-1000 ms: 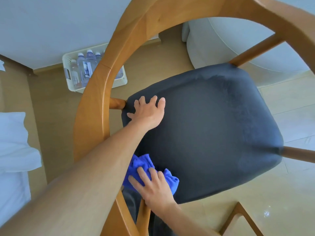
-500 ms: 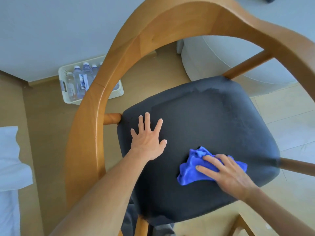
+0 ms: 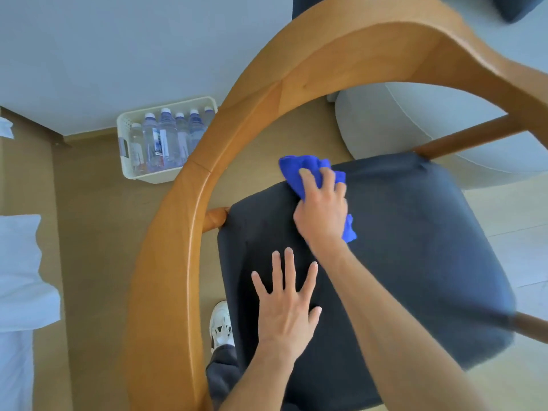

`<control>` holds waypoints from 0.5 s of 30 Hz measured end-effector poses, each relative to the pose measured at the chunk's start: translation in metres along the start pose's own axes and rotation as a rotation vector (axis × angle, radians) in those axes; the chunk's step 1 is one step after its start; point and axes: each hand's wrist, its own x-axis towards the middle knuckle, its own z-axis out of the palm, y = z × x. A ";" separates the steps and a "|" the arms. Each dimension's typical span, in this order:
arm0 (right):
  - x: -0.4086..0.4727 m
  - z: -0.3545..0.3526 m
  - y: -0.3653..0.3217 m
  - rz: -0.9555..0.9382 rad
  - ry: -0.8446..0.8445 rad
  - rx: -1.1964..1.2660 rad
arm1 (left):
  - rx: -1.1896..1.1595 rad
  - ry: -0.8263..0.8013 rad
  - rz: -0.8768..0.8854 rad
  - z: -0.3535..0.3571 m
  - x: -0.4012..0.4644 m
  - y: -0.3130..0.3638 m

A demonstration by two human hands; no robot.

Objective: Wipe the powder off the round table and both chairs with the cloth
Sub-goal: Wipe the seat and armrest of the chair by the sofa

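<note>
Right hand [image 3: 321, 215] gripped the crumpled blue microfibre cloth [image 3: 308, 173] at the far left corner of the dark grey padded chair seat [image 3: 421, 247]. Left hand [image 3: 286, 307] lay flat, fingers spread, near the seat's left edge, nearer the person than the cloth and apart from it.

Blue cloth [image 3: 308, 173]; dark grey seat [image 3: 415, 247]; tan wood frame [image 3: 184, 232].

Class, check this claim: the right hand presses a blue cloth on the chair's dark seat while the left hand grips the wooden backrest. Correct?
Not quite. The head view shows the left hand lying flat on the dark seat, not gripping the wooden backrest. The right hand does press the blue cloth there.
</note>
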 end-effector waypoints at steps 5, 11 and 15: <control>-0.038 0.022 -0.066 -0.382 -0.313 0.030 | -0.006 -0.023 0.049 0.007 -0.003 -0.004; 0.011 0.004 -0.010 -0.649 -0.330 -0.068 | -0.033 0.041 0.048 0.007 -0.004 -0.004; 0.055 -0.020 0.055 -0.460 -0.204 -0.172 | -0.010 0.070 0.069 0.013 -0.002 -0.006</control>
